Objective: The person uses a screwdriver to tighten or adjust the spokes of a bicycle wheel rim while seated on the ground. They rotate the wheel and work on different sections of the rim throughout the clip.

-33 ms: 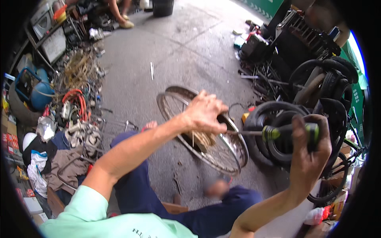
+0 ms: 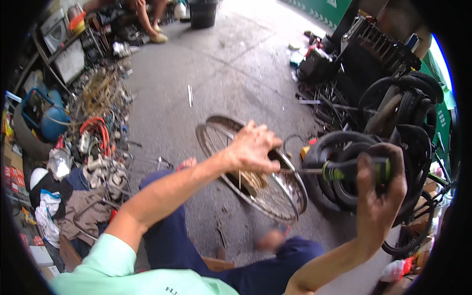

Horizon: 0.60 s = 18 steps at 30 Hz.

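Grips screwdriver (image 2: 355, 170) in right hand (image 2: 381, 189), fingers closed round the green-and-black handle. Aims the shaft leftward, nearly level, its end close by the left thumb and the wheel's edge; cannot tell if the tip touches metal. Holds left hand (image 2: 254, 150) over the upper side of spoked wheel (image 2: 254, 184), fingers partly curled, thumb stretched toward the shaft; cannot tell how firmly, or whether at all, it grasps the rim. Has wheel tilted in front, just beyond the parted knees, tan at its middle, a second rim close behind; cannot tell whether one wheel or two. Wears pale green shirt (image 2: 105, 255) and navy trousers (image 2: 169, 236). Faces grey floor (image 2: 162, 93), with pale strip (image 2: 190, 96) lying well ahead of the wheel. Keeps tires (image 2: 319, 160) piled to the right, near the screwdriver. Shows blue tank (image 2: 55, 123), orange hose (image 2: 104, 137) and brown cloth (image 2: 83, 211) among clutter at left. Includes black bucket (image 2: 202, 14) at far end, near another person's foot (image 2: 158, 38).
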Available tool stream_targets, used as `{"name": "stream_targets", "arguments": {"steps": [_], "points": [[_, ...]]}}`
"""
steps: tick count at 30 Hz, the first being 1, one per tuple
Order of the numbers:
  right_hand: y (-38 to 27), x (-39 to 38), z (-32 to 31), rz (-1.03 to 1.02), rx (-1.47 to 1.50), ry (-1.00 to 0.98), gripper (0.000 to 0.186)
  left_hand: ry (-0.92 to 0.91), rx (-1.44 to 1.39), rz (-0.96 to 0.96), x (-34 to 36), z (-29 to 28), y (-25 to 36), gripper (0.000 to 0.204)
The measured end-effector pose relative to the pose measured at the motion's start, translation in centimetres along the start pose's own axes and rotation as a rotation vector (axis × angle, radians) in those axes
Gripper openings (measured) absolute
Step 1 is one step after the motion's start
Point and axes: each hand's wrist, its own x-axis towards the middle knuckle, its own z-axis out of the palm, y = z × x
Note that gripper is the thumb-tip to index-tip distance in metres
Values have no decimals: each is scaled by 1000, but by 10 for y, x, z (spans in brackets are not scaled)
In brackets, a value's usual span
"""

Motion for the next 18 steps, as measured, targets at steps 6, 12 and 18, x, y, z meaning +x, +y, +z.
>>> {"name": "stream_targets", "arguments": {"steps": [6, 12, 18], "points": [[-1, 1, -12, 43, -34, 23, 32, 258, -75, 187, -5, 5, 22, 27], [6, 6, -17, 178, -163, 14, 34, 329, -81, 280, -23, 3, 47, 26], [13, 3, -12, -16, 22, 29, 31, 357, -142, 182, -19, 13, 50, 29]]}}
